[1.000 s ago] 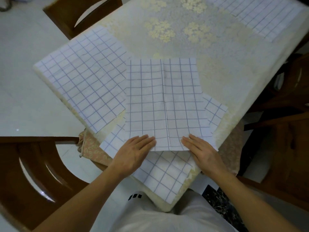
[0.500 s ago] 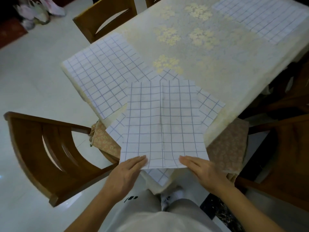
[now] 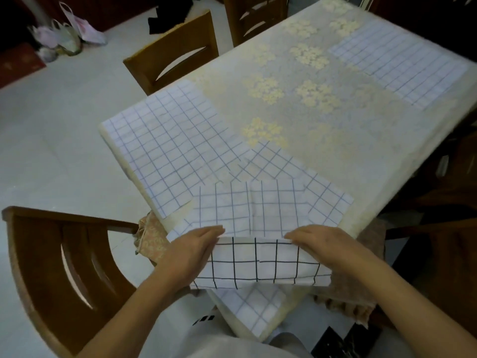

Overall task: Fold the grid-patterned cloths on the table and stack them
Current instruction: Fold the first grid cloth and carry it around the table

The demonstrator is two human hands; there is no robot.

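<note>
Head view: the left hand [image 3: 189, 254] and right hand [image 3: 326, 250] hold the cloth [image 3: 260, 264] at the near corner of the table [image 3: 335, 130], one at each end of a raised crease. Their fingers lie fairly straight over the crease, and the thumbs, hidden, seem to pinch it from below. Beyond the crease the cloth lies flat on the table. On the near side it drops toward the person, and its grid lines look darker there. Under it a second cloth [image 3: 327, 200] lies askew, one corner hanging over the table edge. A big cloth [image 3: 165, 151] lies flat to the left, overlapping the second cloth. A far cloth [image 3: 397, 68] lies well apart by the far right edge. A chair [image 3: 59, 267] stands near the left hand.
</note>
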